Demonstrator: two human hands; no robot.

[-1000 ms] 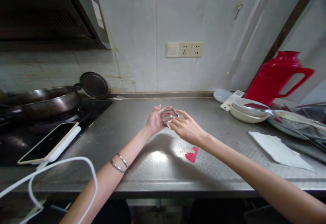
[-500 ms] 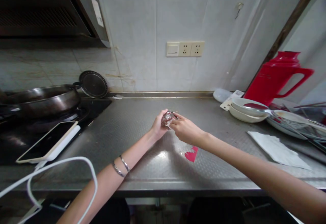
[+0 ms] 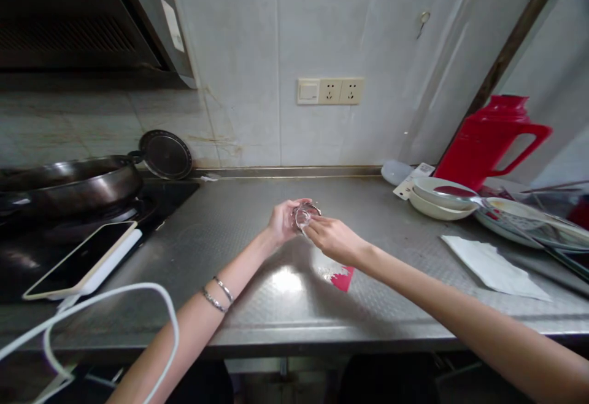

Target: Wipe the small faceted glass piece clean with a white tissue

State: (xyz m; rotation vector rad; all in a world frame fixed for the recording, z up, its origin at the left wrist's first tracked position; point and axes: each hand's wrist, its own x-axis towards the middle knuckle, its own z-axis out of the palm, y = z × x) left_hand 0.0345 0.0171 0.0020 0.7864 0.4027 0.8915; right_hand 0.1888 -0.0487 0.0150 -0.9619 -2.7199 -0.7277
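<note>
My left hand (image 3: 281,220) is closed around a small, shiny, see-through round cup (image 3: 302,216), holding it just above the steel counter (image 3: 221,232). The mouth of the cup faces me, though its exact kind is hard to make out. From the right, my right hand (image 3: 332,234) pinches at the near rim, its fingertips touching the cup. Whether those fingers also hold something smaller is hidden. Below my right wrist a torn red scrap (image 3: 343,278) with a ragged pale edge lies on the counter.
At left, a steel pan (image 3: 87,186) sits on the black stove, near a phone (image 3: 80,261) with a white cable (image 3: 172,318) looping by my left forearm. On the right are stacked bowls (image 3: 442,202), a red thermos (image 3: 483,143), plates and a white napkin (image 3: 492,266).
My right fingertips have shifted from the mouth of the cup down toward its near rim. The cup has turned a little in my left hand. The whole view has moved slightly.
</note>
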